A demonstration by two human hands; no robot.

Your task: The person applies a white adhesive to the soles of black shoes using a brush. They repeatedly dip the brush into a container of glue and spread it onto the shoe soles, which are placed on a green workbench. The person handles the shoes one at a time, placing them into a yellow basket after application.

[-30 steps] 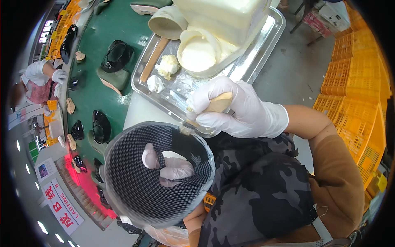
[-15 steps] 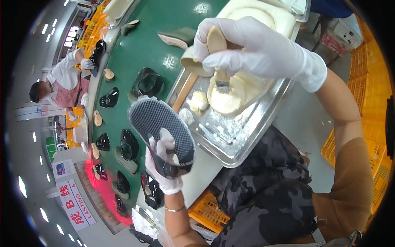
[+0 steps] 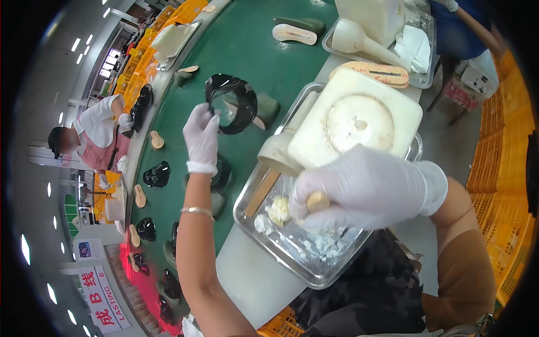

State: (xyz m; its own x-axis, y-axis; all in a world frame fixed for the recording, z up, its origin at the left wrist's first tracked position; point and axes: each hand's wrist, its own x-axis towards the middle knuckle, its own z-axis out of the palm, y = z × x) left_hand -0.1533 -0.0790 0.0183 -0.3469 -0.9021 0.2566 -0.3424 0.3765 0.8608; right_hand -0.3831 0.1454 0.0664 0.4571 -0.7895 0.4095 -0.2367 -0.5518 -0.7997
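My left hand (image 3: 201, 137), in a white glove, reaches over the green surface and pinches the edge of a glossy black shoe upper (image 3: 247, 106). The upper curves into a ring. Behind it a green shoe last (image 3: 269, 109) partly shows. My gloved right hand (image 3: 365, 188) is closed around a brush, whose pale wooden handle end (image 3: 318, 201) pokes out of the fist; its bristles are hidden under the hand. That hand hovers over a metal tray (image 3: 306, 278), beside a white plastic container (image 3: 387, 101) and a cream cup-like scoop (image 3: 275, 154).
Pale insoles (image 3: 157, 139) and black uppers (image 3: 156, 174) lie along the green surface (image 3: 191, 163). A second tray (image 3: 429, 50) holds a ladle-like white tool (image 3: 359, 42). Yellow crates (image 3: 499, 224) stand at right. Across the surface, a co-worker (image 3: 98, 132) handles a black upper.
My left hand has moved forward over the green surface; the upper's glossy side now shows instead of its textured lining. My right hand has come lower over the tray with the brush.
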